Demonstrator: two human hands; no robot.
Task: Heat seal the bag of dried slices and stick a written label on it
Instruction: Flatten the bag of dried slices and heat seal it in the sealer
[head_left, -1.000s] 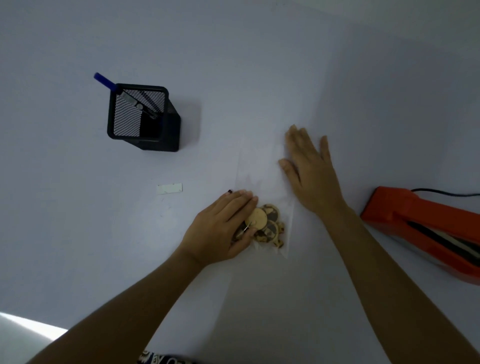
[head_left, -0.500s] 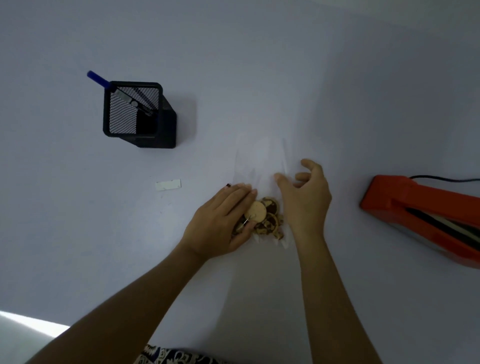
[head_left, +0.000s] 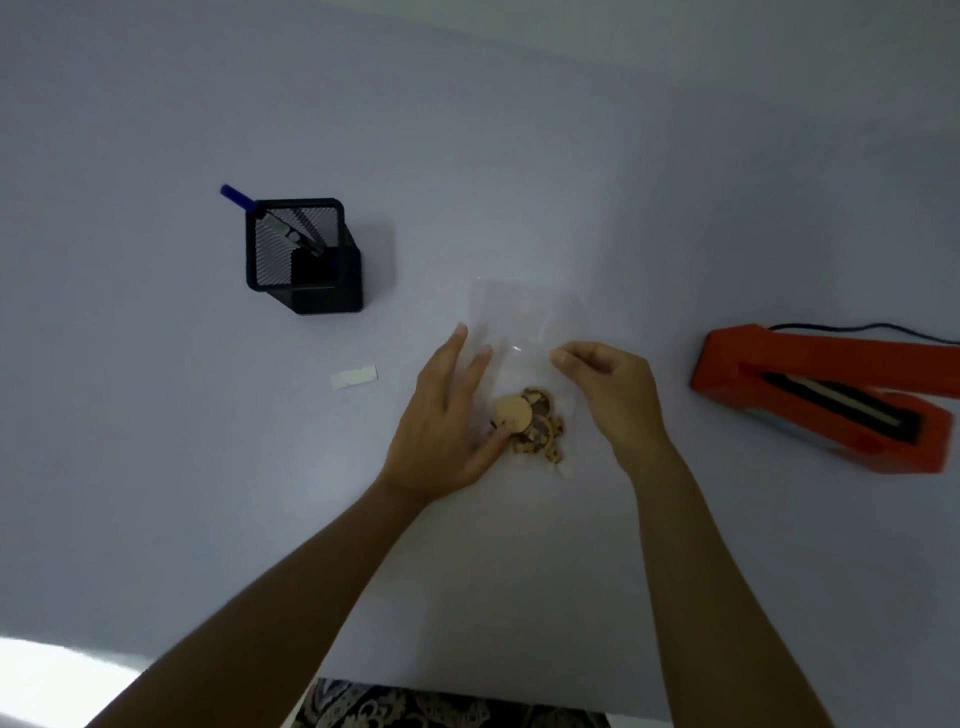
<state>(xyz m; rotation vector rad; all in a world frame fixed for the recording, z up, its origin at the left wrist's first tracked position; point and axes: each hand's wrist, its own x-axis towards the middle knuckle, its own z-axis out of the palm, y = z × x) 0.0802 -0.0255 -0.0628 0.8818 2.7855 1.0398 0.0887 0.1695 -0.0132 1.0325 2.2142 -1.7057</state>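
Note:
A clear plastic bag (head_left: 511, 312) lies flat on the white table, its open end pointing away from me. Dried slices (head_left: 530, 423) are bunched at its near end. My left hand (head_left: 441, 415) rests on the bag's left side with fingers spread and the thumb against the slices. My right hand (head_left: 618, 395) is curled, its thumb and fingertips pinched together at the bag's right edge. A small white label (head_left: 354, 375) lies to the left of the bag. The orange heat sealer (head_left: 831, 395) sits at the right.
A black mesh pen holder (head_left: 301, 254) stands at the back left with a blue pen (head_left: 236, 197) sticking out. The sealer's black cord (head_left: 862, 330) runs off to the right. The table's near edge (head_left: 467, 691) is at the bottom.
My right hand slid back from lying flat beyond the bag and curled at its right edge. My left hand's fingers spread and lifted off the slices.

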